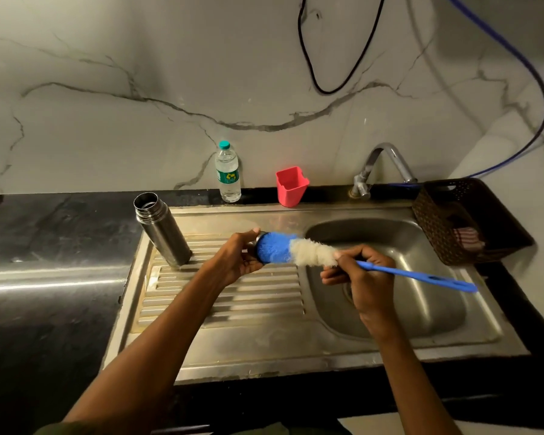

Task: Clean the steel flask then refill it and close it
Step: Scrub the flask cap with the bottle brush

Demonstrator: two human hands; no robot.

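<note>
Over the steel sink set in a dark counter, we see the open steel flask standing uncapped at the back left corner of the ribbed drainboard, well apart from both hands. Our left hand curls its fingers round a small steel cap, only partly visible behind the blue bristles pushed into it, while our right hand grips the blue handle of the bottle brush just behind its white bristles. Along the marble wall stand a plastic water bottle, a red cup, the tap and a brown basket.
</note>
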